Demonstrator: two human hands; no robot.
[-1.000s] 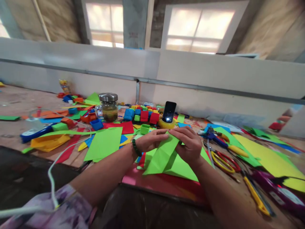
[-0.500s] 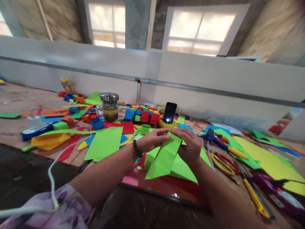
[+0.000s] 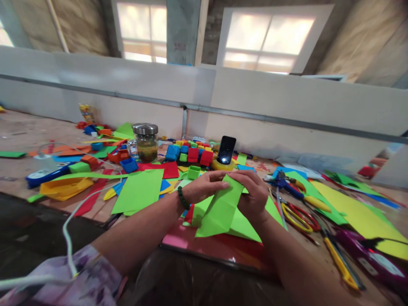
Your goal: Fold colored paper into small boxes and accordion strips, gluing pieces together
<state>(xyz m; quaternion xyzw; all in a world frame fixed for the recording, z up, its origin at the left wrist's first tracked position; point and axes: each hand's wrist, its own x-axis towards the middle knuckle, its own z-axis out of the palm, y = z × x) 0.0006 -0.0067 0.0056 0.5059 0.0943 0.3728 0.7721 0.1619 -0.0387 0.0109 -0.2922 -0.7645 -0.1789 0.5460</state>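
A creased strip of bright green paper (image 3: 221,208) is held up between my hands, its pointed lower end hanging toward me. My left hand (image 3: 205,187) grips its upper left edge, thumb lying on the front face. At the top right edge, my right hand (image 3: 253,191) is closed on the same paper, with its fingertips partly hidden behind the fold. Beneath lie more green sheets (image 3: 245,225) on a glossy pink and red board (image 3: 210,248) at the table's front edge.
A lidded glass mug (image 3: 146,144) stands at the back left, beside coloured paper boxes (image 3: 193,155). A phone (image 3: 227,149) leans on a yellow tape roll (image 3: 223,165). Rightward lie pliers (image 3: 291,187), scissors (image 3: 298,216), a yellow cutter (image 3: 341,263) and a purple power strip (image 3: 369,255). A white cable (image 3: 68,238) hangs left.
Very little differs. The lower end of the green paper has shifted slightly up; both hands keep their hold near the same spot.
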